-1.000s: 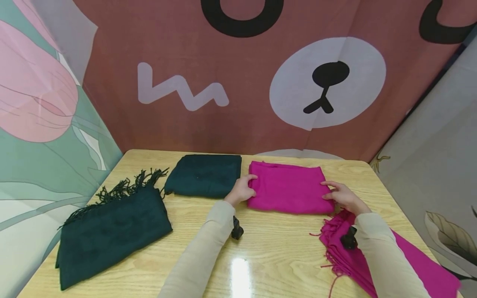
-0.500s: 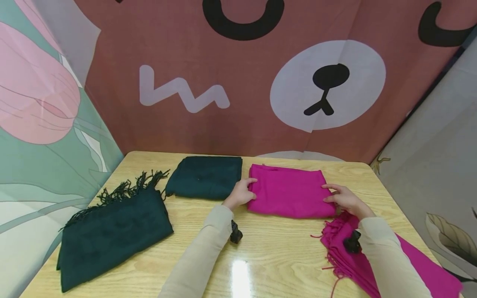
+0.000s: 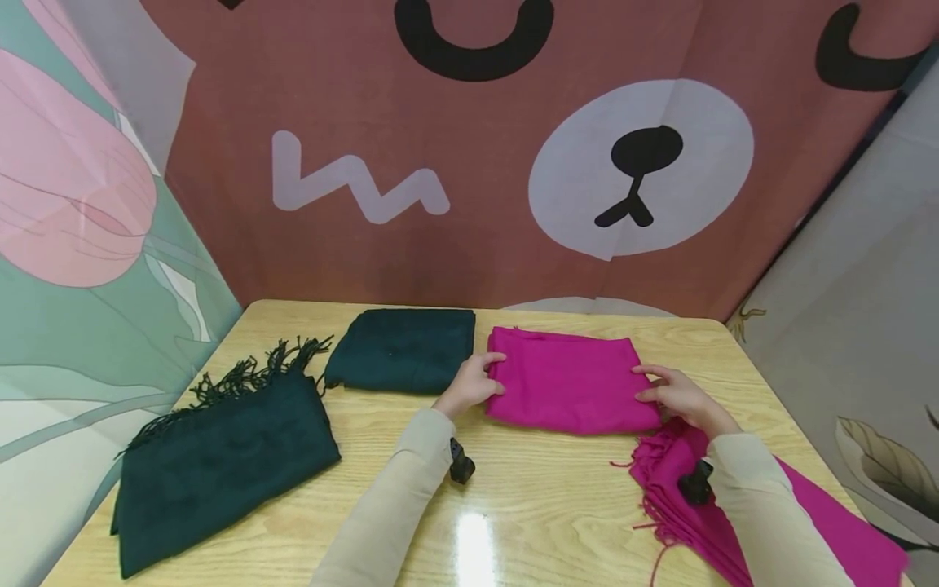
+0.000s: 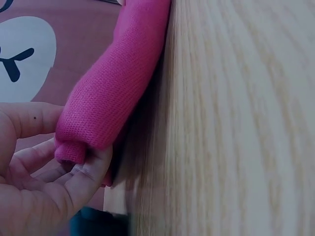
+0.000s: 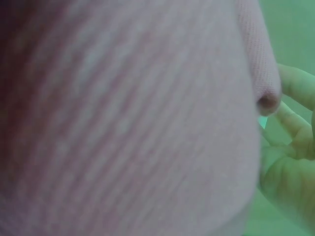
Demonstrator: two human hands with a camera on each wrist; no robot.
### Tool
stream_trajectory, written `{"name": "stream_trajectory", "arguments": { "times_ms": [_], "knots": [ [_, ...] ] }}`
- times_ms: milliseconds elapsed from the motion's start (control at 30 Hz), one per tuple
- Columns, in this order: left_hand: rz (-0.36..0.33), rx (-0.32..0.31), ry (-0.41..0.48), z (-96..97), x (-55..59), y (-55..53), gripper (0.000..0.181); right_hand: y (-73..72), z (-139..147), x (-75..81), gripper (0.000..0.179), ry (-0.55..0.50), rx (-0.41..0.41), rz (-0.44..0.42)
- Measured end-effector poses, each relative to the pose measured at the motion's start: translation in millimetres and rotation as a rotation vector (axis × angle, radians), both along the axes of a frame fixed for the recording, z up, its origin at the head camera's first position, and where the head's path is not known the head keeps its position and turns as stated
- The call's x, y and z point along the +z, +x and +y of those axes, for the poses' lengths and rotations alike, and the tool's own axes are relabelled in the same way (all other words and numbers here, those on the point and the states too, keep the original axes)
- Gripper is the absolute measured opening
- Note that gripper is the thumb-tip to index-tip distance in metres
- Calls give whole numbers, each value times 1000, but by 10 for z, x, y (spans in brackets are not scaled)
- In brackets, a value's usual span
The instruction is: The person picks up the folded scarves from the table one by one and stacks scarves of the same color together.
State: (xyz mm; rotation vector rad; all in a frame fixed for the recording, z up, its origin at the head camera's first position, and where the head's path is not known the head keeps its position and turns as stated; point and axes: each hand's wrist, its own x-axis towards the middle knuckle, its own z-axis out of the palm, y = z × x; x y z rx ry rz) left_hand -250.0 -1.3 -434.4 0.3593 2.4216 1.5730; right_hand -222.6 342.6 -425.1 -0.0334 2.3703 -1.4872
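Observation:
A folded magenta scarf [image 3: 568,379] lies flat near the table's far side, right of the middle. My left hand [image 3: 471,383] grips its left edge. In the left wrist view the folded edge sits between that hand's thumb and fingers [image 4: 78,184], close beside the tabletop. At the opposite edge, my right hand [image 3: 681,395] holds the scarf with fingertips on top. Seen from the right wrist, fingers [image 5: 295,86] reach round the scarf's rolled edge [image 5: 266,78], while blurred cloth [image 5: 133,123] fills most of that view.
A second magenta scarf [image 3: 836,514], fringed, lies beneath the right forearm. Left of the left hand is a folded dark green scarf [image 3: 411,350]. Another dark green scarf [image 3: 227,465] with fringe spreads over the wooden table's [image 3: 528,505] left side. A printed curtain [image 3: 469,261] hangs behind.
Both hands have drawn the folded magenta scarf slightly nearer to me. Their hold on its two edges looks the same, and the other scarves stay in place.

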Motion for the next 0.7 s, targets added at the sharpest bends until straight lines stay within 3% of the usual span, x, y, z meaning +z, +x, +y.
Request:
{"name": "stream_trajectory", "arguments": {
  "times_ms": [267, 700],
  "knots": [
    [-15, -2, 31, -44, 11, 21, 56, 18, -32, -7, 60, -30, 11, 4],
    [46, -21, 4, -68, 24, 93, 54, 93, -56, 20, 61, -17, -5, 8]
  ]
}}
